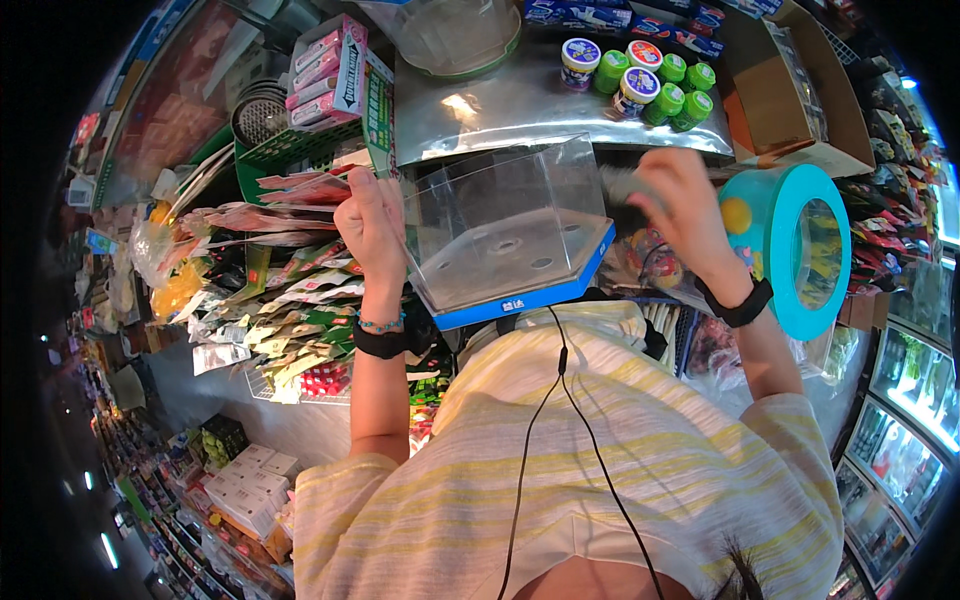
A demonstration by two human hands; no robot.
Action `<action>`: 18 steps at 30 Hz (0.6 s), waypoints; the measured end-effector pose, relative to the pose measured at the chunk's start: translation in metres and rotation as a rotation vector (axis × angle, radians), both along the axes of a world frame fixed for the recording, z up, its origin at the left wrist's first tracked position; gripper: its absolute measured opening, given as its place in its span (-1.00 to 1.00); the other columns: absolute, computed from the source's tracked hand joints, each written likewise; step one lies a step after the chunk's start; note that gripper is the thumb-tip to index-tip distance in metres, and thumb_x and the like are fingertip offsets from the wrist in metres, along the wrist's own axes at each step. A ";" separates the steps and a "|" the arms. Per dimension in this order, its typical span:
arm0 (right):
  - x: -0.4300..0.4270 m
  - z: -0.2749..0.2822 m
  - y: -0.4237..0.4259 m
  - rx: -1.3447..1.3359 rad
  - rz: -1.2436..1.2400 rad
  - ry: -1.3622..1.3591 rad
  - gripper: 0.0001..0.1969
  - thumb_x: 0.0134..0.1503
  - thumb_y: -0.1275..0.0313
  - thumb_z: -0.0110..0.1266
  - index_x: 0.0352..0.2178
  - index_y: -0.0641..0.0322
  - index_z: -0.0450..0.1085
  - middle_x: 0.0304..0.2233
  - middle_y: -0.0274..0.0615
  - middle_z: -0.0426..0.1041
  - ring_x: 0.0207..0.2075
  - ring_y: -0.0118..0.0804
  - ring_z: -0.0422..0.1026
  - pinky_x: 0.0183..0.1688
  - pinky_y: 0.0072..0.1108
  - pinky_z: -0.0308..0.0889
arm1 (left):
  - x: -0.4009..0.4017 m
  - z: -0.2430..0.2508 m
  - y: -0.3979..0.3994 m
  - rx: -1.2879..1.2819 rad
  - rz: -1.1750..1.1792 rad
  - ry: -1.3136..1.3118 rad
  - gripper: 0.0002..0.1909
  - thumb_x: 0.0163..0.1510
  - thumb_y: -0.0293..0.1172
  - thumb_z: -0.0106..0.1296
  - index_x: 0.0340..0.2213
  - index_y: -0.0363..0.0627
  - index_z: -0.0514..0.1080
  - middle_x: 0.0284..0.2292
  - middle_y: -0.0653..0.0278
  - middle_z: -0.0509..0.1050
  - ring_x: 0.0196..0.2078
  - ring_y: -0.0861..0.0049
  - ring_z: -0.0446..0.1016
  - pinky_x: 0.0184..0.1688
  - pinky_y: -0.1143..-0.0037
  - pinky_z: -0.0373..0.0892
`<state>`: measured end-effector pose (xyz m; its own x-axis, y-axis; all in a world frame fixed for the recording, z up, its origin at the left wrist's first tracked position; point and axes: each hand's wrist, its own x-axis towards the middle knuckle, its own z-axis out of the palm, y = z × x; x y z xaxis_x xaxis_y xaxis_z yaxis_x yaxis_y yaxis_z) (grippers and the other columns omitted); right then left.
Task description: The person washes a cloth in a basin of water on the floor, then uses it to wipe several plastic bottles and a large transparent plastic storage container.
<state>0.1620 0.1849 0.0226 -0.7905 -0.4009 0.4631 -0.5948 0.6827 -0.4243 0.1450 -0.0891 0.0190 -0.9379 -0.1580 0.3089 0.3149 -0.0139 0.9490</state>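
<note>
A clear plastic display box (pixel 510 225) with a blue base strip and round holes in its floor is tilted against my body. My left hand (pixel 371 217) is at its left side, fingers curled and thumb up; whether it grips the wall is unclear. To the right of the box, my right hand (pixel 675 199) is blurred by motion, with something greyish, perhaps a cloth, at its fingers. Beyond the box, several green-lidded tubs (pixel 670 103) and a few white-and-purple tubs (pixel 637 91) stand on a shiny metal surface (pixel 480 112).
At the left, a box of pink Doublemint gum packs (pixel 326 79) sits over a green basket (pixel 255 169), above many hanging snack packets (pixel 300 292). A turquoise-rimmed clear drum (pixel 784 251) is close by my right wrist. An open cardboard box (pixel 780 97) stands behind it.
</note>
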 end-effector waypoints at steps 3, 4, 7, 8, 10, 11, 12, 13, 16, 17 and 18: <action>0.003 0.023 -0.019 -0.310 -0.060 0.045 -0.69 -0.28 0.44 0.06 -0.38 0.21 0.28 -0.35 -0.23 0.23 -0.30 -0.23 0.21 -0.26 -0.50 0.12 | 0.003 -0.003 0.007 -0.009 0.038 -0.013 -0.47 0.06 -0.27 -0.37 -0.94 -0.12 -0.03 -0.91 0.46 0.04 -0.84 0.81 -0.06 -0.77 0.70 -0.18; 0.010 0.030 -0.040 -0.291 0.087 -0.009 -0.64 -0.28 0.40 0.06 -0.33 0.13 0.27 -0.27 -0.26 0.20 -0.23 -0.26 0.18 -0.21 -0.47 0.09 | 0.004 -0.004 0.010 -0.079 0.072 -0.009 -0.47 0.06 -0.27 -0.37 -0.93 -0.13 -0.03 -0.91 0.46 0.05 -0.84 0.81 -0.06 -0.77 0.70 -0.18; 0.031 0.040 -0.089 0.147 0.315 0.021 -0.51 -0.28 0.28 0.05 -0.20 -0.07 0.19 -0.07 -0.34 0.08 -0.05 -0.32 0.06 -0.09 -0.40 0.01 | 0.004 0.004 0.019 -0.024 0.035 0.009 -0.46 0.06 -0.26 -0.37 -0.94 -0.14 -0.02 -0.91 0.46 0.04 -0.84 0.80 -0.06 -0.77 0.70 -0.18; 0.030 0.038 -0.089 0.146 0.310 0.022 -0.51 -0.28 0.28 0.05 -0.20 -0.07 0.19 -0.07 -0.34 0.08 -0.05 -0.32 0.06 -0.09 -0.40 0.01 | 0.007 0.011 0.022 -0.105 0.039 -0.015 -0.46 0.06 -0.27 -0.37 -0.94 -0.14 -0.02 -0.92 0.46 0.04 -0.85 0.80 -0.06 -0.78 0.69 -0.18; 0.023 0.036 -0.089 0.166 0.229 -0.017 -0.46 -0.27 0.24 0.04 -0.16 -0.08 0.14 -0.02 -0.38 0.01 0.00 -0.36 -0.01 -0.06 -0.35 -0.03 | 0.009 0.009 0.019 -0.119 0.026 0.008 -0.47 0.06 -0.27 -0.38 -0.94 -0.14 -0.02 -0.92 0.46 0.04 -0.85 0.80 -0.06 -0.78 0.69 -0.18; 0.017 0.036 -0.087 0.167 0.231 -0.013 -0.46 -0.27 0.24 0.04 -0.16 -0.08 0.14 -0.02 -0.38 0.01 0.00 -0.36 -0.01 -0.06 -0.35 -0.03 | 0.010 0.008 0.017 -0.133 0.011 0.027 -0.47 0.06 -0.28 -0.39 -0.93 -0.14 -0.02 -0.92 0.46 0.04 -0.85 0.80 -0.06 -0.78 0.69 -0.18; 0.012 0.035 -0.083 0.168 0.132 0.014 -0.50 -0.25 0.25 0.02 -0.17 -0.04 0.16 -0.05 -0.36 0.05 -0.03 -0.35 0.02 -0.07 -0.38 -0.01 | 0.011 0.011 0.018 -0.138 -0.003 0.065 -0.47 0.07 -0.30 -0.40 -0.94 -0.15 -0.02 -0.93 0.44 0.05 -0.87 0.79 -0.05 -0.79 0.69 -0.17; 0.005 0.033 -0.079 0.168 0.033 0.042 -0.54 -0.22 0.26 0.00 -0.19 0.00 0.17 -0.08 -0.33 0.08 -0.05 -0.33 0.06 -0.08 -0.40 0.01 | 0.012 0.013 0.018 -0.137 0.003 0.064 -0.47 0.07 -0.30 -0.40 -0.94 -0.15 -0.02 -0.93 0.44 0.05 -0.87 0.79 -0.05 -0.79 0.69 -0.17; -0.013 0.014 -0.062 -0.209 0.111 -0.131 -0.64 -0.14 0.31 -0.05 -0.25 0.12 0.19 -0.19 -0.21 0.17 -0.14 -0.21 0.13 -0.14 -0.48 0.07 | 0.014 0.013 0.018 -0.076 -0.031 0.036 -0.46 0.07 -0.31 -0.41 -0.94 -0.16 0.00 -0.93 0.42 0.06 -0.87 0.78 -0.03 -0.79 0.70 -0.17; -0.016 0.010 -0.060 -0.208 0.111 -0.130 -0.64 -0.14 0.31 -0.05 -0.25 0.12 0.19 -0.19 -0.21 0.17 -0.14 -0.21 0.13 -0.14 -0.48 0.07 | 0.013 0.011 0.018 -0.065 -0.045 0.043 -0.46 0.07 -0.31 -0.41 -0.95 -0.16 0.00 -0.93 0.41 0.07 -0.87 0.77 -0.02 -0.80 0.70 -0.16; -0.019 0.006 -0.059 -0.292 0.144 -0.169 -0.70 -0.10 0.32 -0.10 -0.29 0.19 0.20 -0.26 -0.16 0.20 -0.20 -0.16 0.15 -0.19 -0.52 0.09 | 0.012 0.008 0.017 -0.053 -0.061 0.050 -0.46 0.07 -0.30 -0.41 -0.95 -0.16 0.01 -0.93 0.40 0.07 -0.87 0.76 -0.02 -0.80 0.70 -0.15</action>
<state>0.1430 0.1259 0.0286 -0.8108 -0.3837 0.4420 -0.5807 0.4323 -0.6898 0.1573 -0.0722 0.0271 -0.9284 -0.0829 0.3621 0.3621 0.0158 0.9320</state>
